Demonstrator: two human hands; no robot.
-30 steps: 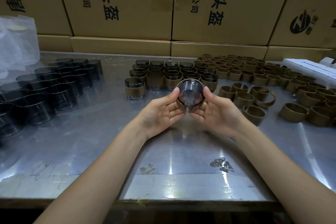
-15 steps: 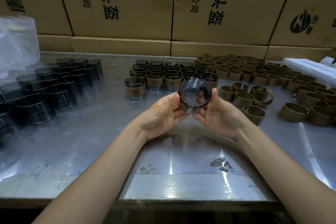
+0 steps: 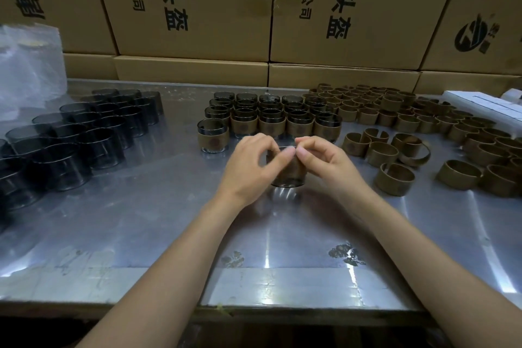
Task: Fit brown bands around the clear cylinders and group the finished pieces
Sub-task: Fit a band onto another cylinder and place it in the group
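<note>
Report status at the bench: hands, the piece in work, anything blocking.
Left hand and right hand both grip the banded cylinder, upright on the table. Finished group just behind. Nothing blocking.

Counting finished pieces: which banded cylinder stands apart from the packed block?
The banded cylinder at the block's front left corner: it stands alone, a gap separating it from the tightly packed rows to its right.

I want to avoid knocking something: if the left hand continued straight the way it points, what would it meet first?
Probably the front row of finished banded cylinders just beyond the left hand; depth is hard to judge.
</note>
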